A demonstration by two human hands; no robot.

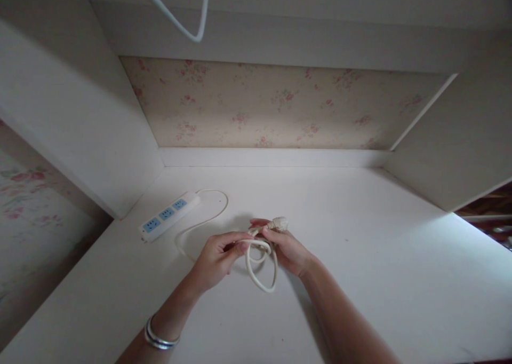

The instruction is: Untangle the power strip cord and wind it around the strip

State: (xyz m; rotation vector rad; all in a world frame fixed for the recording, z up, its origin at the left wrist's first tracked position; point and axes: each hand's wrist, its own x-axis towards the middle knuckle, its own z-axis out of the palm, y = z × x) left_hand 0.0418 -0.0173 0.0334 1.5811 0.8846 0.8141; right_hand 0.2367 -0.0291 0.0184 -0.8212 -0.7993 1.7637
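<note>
A white power strip (170, 215) with blue socket faces lies at the left on the white desk. Its cream power cord (261, 287) runs from the strip's right end, curves over the desk and reaches my hands, where it hangs in loose loops. My left hand (218, 257) pinches the cord between thumb and fingers. Closed around the cord just below the plug (280, 224) is my right hand (286, 246), with the plug sticking out above the thumb. Both hands are close together above the desk, and some fingers are hidden behind the loops.
The white desk top (360, 273) has side panels at left (80, 113) and right (452, 140). Floral wallpaper (280, 105) shows behind. A white cable (176, 22) hangs in a bend overhead. A silver bracelet (158, 340) is on my left wrist.
</note>
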